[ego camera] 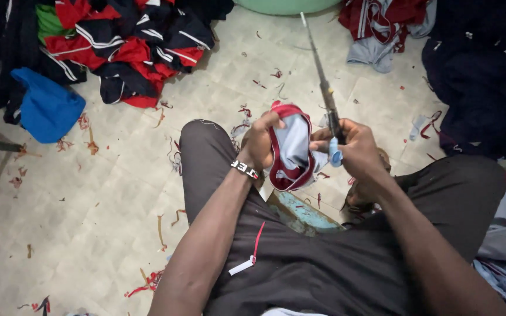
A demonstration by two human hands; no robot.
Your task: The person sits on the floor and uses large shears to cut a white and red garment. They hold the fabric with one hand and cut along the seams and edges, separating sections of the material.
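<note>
In the head view, a grey cloth piece [293, 151] with maroon piping is held up over the lap, between the 2 hands. The left hand [260, 142] is closed on the piece's left edge, fingers curled over the piping. The right hand [355, 147] is closed around long scissors [325, 88], the blades pointing up and away; its fingers also pinch the piece's right side, beside a small blue scrap [335, 155].

Judged from the red and grey trimmings [147, 284] scattered on the floor [89, 210], a good deal of cutting looks done. Whether this piece is finished cannot be told. A red and navy heap [130, 47] lies well apart at the upper left, and a dark heap [481, 76] at the right, sorted or waiting, which cannot be told.
</note>
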